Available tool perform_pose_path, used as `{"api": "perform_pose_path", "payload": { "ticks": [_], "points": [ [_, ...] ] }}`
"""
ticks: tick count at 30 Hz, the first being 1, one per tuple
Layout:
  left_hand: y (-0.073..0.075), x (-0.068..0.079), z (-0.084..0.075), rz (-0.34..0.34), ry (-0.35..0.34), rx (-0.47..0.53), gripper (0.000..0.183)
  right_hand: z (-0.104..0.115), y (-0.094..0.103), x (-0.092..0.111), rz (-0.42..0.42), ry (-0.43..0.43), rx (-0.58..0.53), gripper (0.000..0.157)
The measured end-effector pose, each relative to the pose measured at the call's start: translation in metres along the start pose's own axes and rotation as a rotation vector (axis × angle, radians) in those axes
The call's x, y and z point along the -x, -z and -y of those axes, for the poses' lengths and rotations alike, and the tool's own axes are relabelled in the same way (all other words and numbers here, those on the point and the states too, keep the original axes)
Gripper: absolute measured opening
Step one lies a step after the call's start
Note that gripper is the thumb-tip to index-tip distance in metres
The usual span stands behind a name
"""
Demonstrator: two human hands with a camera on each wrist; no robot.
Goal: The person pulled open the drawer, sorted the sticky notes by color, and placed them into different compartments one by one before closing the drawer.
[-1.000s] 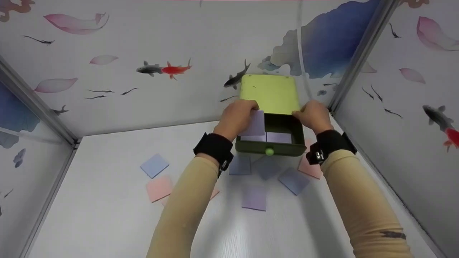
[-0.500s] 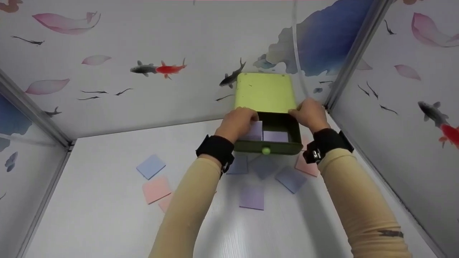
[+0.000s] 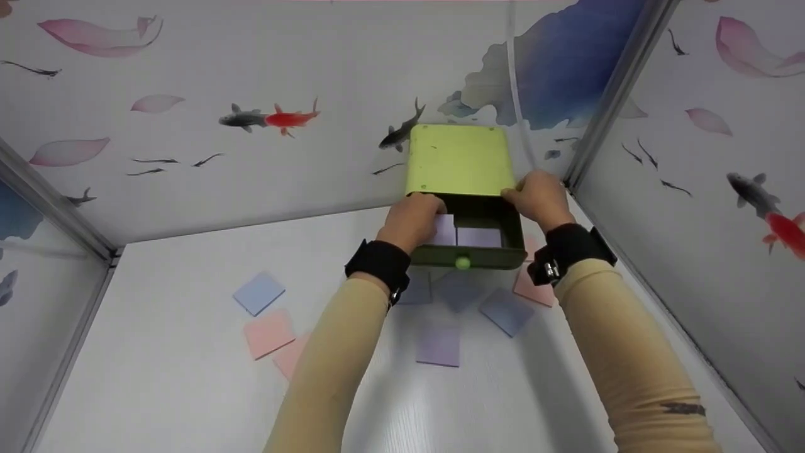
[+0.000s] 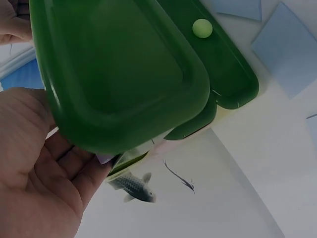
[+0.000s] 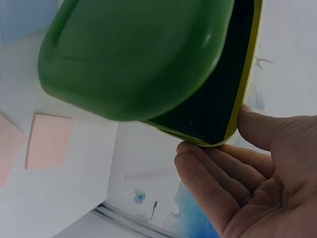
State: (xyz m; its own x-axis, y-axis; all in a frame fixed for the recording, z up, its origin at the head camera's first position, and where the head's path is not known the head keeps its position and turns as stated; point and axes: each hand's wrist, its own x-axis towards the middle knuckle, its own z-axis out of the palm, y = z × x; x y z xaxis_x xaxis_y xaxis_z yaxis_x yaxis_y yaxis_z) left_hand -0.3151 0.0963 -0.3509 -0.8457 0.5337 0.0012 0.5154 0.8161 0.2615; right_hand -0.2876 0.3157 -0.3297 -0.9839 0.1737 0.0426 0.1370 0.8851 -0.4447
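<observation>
A dark green box (image 3: 462, 258) with a round knob at its front stands tilted toward me, its lime-green lid (image 3: 461, 160) raised behind. My left hand (image 3: 412, 219) reaches over the box's left side and pinches a thin purple square card (image 3: 445, 230) inside it. Beside that lies a second purple card (image 3: 479, 237). Only a purple sliver (image 4: 104, 158) shows at the fingertips in the left wrist view, under the green lid. On the right, my right hand (image 3: 539, 198) grips the box's back corner, thumb on the edge (image 5: 241, 106) and fingers beneath.
Blue cards (image 3: 507, 311), a purple card (image 3: 438, 345) and a pink card (image 3: 533, 288) lie on the white table (image 3: 188, 390) before the box. At left are another blue card (image 3: 258, 293) and pink cards (image 3: 269, 333). Patterned wall panels rise behind and beside.
My left hand has lowered the purple card deeper into the box, down beside the other one. The right hand keeps its hold at the corner. The head view has shifted slightly.
</observation>
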Motion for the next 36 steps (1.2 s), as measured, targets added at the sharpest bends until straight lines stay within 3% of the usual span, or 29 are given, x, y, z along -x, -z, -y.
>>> {"api": "perform_pose_path", "payload": {
  "ticks": [17,27,31,36],
  "points": [
    [-0.005,0.005,0.002,0.001,0.006,-0.048,0.029,0.004,-0.004,-0.002,-0.008,-0.007,-0.020,0.050],
    [-0.004,0.007,0.005,-0.029,-0.032,-0.005,0.027,0.004,-0.004,-0.001,-0.002,0.001,-0.019,0.051],
    [0.001,0.009,0.008,-0.086,-0.067,0.035,0.026,0.003,-0.002,0.000,0.007,-0.028,-0.015,0.044],
    [0.006,0.013,0.016,-0.234,-0.086,0.070,0.026,0.001,0.002,0.002,0.025,-0.054,-0.019,0.040]
  ]
}}
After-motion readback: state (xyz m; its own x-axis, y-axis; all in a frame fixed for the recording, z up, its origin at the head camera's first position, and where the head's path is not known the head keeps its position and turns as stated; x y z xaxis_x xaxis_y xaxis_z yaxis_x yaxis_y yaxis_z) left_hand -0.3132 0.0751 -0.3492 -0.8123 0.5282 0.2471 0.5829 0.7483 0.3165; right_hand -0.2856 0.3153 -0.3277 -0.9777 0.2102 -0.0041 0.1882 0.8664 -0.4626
